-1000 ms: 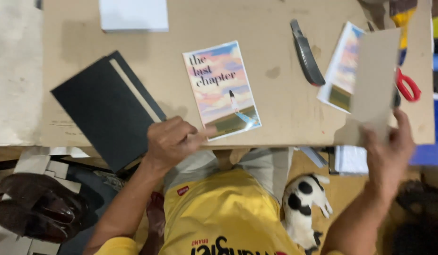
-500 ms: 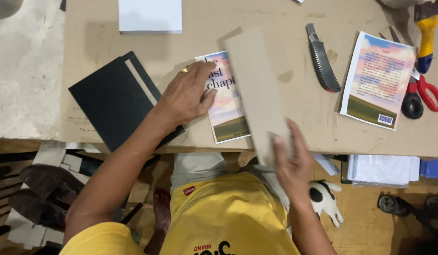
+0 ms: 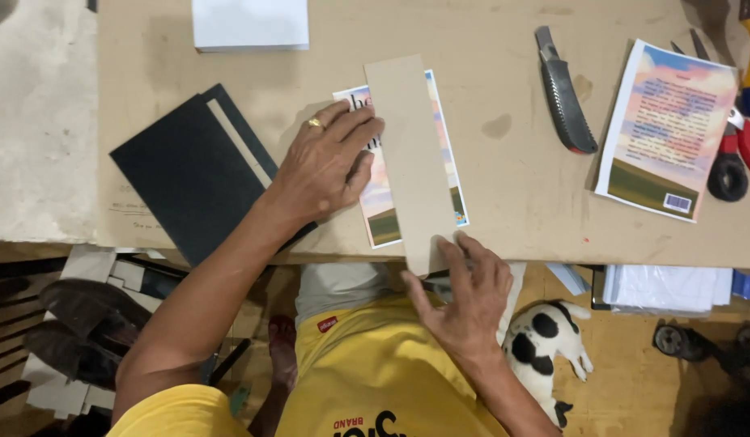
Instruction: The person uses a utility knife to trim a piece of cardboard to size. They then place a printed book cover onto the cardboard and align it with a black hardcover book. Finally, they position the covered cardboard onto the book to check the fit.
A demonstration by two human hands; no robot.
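the left hand [image 3: 322, 166] lies flat and spread on the printed cover sheet [image 3: 376, 194], fingers wide, fingertips touching the left edge of the cardboard strip [image 3: 407, 154]. a ring shows on one finger. the strip lies lengthwise over the sheet, running from the far side to past the near edge of the table [image 3: 504, 210]. the right hand [image 3: 464, 295] pinches the strip's near end, thumb under and fingers on top, just off the table edge.

left of the left hand lies a black board [image 3: 180, 174] with a pale stripe, partly under the forearm. a white paper stack [image 3: 249, 24] sits at the far edge. to the right lie a utility knife [image 3: 563, 89], a second printed sheet [image 3: 670, 129] and red-handled scissors [image 3: 739, 154] touching that sheet's right side. below the table, a black-and-white animal [image 3: 545, 344] lies near the right forearm, and dark shoes [image 3: 75, 324] sit on the near left.
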